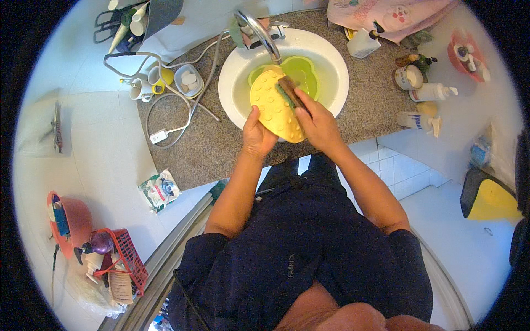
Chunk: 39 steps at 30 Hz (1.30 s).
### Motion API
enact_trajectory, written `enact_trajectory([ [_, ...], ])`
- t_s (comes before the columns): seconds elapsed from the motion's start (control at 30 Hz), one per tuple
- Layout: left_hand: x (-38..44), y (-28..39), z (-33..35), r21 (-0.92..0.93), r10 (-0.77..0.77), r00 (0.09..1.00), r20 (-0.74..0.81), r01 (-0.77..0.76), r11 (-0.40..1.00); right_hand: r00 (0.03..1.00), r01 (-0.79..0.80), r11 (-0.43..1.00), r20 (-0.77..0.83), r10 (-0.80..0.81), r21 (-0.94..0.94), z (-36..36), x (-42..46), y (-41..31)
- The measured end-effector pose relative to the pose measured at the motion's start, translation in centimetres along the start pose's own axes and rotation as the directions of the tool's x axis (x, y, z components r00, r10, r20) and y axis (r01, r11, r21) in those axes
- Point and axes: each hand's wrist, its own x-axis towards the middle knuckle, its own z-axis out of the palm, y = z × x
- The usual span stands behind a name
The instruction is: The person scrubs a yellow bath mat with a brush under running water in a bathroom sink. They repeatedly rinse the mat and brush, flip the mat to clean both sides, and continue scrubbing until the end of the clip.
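A yellow slipper sole or insole with raised round bumps (271, 99) is tilted over the white oval sink (232, 91). My left hand (259, 132) grips its lower left edge, thumb on top. In my right hand (316, 120) is a scrub brush with a brown back (293, 93), its green bristles against the bumpy face. Beneath, a green scalloped basin (312, 76) sits in the sink with liquid in it. A chrome faucet (261, 33) arches above the basin.
Left on the speckled countertop (182, 157) are a coiled hose (188, 109), mugs (140, 90) and a plastic tub (188, 80). Pump bottles (430, 92) and a jar (408, 77) line the right side. A pink cloth (389, 14) hangs at the back right.
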Motion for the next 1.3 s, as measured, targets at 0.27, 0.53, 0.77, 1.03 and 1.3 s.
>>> enact_trajectory([
  [0.27,0.5,-2.1,-0.1,0.289,0.013,0.998,0.067,-0.032,0.957,0.988,-0.032,0.984,-0.145,0.058,0.174,2.6,1.6,0.7],
  [0.53,3.9,0.0,1.2,-0.071,0.014,0.995,-0.095,-0.021,0.997,0.991,0.034,0.988,0.130,-0.014,-0.153,0.5,-2.2,-2.0],
  [0.77,3.8,-0.7,2.2,-0.083,-0.006,0.995,-0.098,-0.003,0.997,0.992,0.036,0.919,0.125,0.015,-0.392,-1.1,1.0,-3.2],
  [1.03,4.3,0.5,1.8,-0.096,-0.022,0.999,-0.035,0.019,0.995,0.971,0.129,0.917,0.237,-0.039,-0.377,-2.2,-1.5,-2.2],
  [1.3,4.3,1.7,1.8,-0.093,0.067,0.997,-0.036,-0.070,0.993,0.966,0.174,0.894,0.250,-0.072,-0.413,-2.4,-1.8,-1.4],
])
